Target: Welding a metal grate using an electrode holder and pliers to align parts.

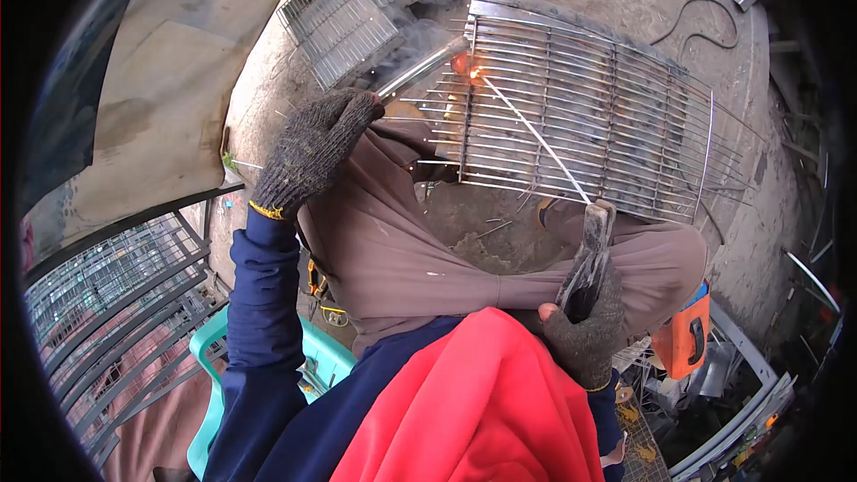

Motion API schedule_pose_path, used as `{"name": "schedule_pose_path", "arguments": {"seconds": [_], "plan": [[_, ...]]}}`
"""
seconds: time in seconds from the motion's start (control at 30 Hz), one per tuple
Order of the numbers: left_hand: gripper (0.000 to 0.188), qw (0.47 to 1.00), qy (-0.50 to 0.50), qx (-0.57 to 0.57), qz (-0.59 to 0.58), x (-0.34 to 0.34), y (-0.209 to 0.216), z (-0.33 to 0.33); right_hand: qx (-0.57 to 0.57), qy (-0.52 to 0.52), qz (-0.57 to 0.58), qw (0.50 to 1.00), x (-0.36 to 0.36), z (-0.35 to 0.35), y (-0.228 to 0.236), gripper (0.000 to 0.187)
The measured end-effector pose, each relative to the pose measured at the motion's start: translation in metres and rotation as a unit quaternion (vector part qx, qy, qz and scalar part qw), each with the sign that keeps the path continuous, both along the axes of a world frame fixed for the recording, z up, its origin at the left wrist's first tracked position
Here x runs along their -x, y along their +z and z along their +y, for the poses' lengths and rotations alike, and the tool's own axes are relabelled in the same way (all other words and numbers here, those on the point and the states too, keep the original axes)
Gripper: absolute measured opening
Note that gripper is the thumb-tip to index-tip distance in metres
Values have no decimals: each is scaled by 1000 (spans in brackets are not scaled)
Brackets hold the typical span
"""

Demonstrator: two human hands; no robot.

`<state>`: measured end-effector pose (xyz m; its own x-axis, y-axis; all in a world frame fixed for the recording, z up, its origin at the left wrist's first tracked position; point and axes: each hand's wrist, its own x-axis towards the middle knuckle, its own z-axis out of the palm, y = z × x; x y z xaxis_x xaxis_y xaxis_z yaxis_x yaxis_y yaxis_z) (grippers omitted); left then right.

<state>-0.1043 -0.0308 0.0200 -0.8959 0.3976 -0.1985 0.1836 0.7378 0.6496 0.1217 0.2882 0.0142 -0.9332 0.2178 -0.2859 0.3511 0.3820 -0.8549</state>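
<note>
My left hand, in a dark knit glove, is closed round a shiny metal bar. The bar's far end reaches the upper left edge of a metal wire grill, beside an orange glow. In my right hand, also gloved with a bare fingertip showing, is a black welding electrode holder. A thin pale welding rod juts from its jaws up and left. The rod's tip meets the grill's left cross bar at a bright spot, with sparks and smoke around it. The bar's exact kind is unclear.
Finished-looking wire racks lie at the upper left. A cable curls on the concrete floor. At lower right stands an orange case near scrap metal. Dark metal bars and a turquoise plastic chair are at the left.
</note>
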Motion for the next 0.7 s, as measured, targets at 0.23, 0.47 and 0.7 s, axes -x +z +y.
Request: {"name": "schedule_pose_path", "arguments": {"seconds": [0.23,0.47,0.7], "plan": [[42,990,-115,46,69,3,-11,-18,34,-33,-19,999,2,-2,-1,78],[39,992,-98,43,68,3,-12,-15,39,-42,-53,997,6,-5,5,76],[39,997,50,17,-55,0,5,3,13,-10,-24,1000,2,2,4,72]]}}
